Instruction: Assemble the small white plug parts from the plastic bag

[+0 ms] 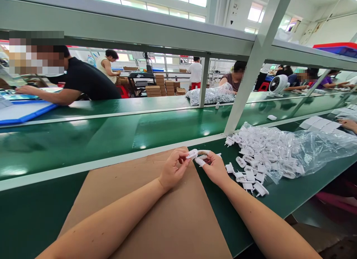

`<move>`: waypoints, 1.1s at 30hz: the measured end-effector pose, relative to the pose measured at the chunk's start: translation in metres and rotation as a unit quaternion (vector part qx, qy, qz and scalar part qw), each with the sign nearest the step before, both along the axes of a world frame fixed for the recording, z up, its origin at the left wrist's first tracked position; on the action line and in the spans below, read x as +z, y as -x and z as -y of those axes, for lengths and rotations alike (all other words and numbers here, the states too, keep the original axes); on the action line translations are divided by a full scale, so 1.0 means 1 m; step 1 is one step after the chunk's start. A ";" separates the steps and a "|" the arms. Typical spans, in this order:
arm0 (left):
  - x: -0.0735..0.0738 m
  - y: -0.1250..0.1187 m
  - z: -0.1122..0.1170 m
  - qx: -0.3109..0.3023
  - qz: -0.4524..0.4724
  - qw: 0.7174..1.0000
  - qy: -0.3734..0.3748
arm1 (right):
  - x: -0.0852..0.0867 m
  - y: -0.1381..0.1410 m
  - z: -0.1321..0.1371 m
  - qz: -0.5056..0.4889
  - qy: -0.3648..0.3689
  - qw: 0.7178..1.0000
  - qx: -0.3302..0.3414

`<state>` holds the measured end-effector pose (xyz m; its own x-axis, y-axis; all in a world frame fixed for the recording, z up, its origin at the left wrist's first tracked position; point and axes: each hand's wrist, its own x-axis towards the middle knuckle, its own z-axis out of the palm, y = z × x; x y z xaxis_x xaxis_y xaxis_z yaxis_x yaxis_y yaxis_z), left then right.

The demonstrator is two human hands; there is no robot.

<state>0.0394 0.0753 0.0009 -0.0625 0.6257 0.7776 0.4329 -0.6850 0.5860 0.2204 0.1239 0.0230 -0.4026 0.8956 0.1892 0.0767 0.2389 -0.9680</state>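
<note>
In the head view, a small white plastic plug housing (192, 154) is held above the cardboard sheet (145, 207). My left hand (175, 168) pinches its left end between thumb and fingers. At its right end, the curved index finger and thumb of my right hand (213, 166) close in on the housing; white coverings wrap those fingertips. Part of another white piece shows just behind my right hand, too small to make out. Beside that hand lies a loose pile of similar white plug housings (259, 166), some with pins, spilling from a clear plastic bag (320, 147).
A slanted metal post (245, 73) rises beyond the pile, under a long shelf beam (125, 24). The green belt (111, 134) runs behind my worktop, with a white piece (272, 117) on it. Several people work across the line. A co-worker's hand (348, 125) is at far right.
</note>
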 end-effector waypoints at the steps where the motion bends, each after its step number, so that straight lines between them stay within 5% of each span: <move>1: 0.000 0.000 0.000 0.001 0.000 1.000 -0.006 | -0.001 0.000 0.000 0.011 -0.011 1.000 -0.003; 17: 0.003 0.000 0.002 -0.004 -0.008 1.000 0.029 | 0.021 -0.006 0.014 0.087 -0.175 0.978 -0.069; 33: 0.000 0.001 0.000 -0.015 0.026 0.997 0.074 | 0.010 -0.004 0.011 0.074 -0.154 0.985 -0.027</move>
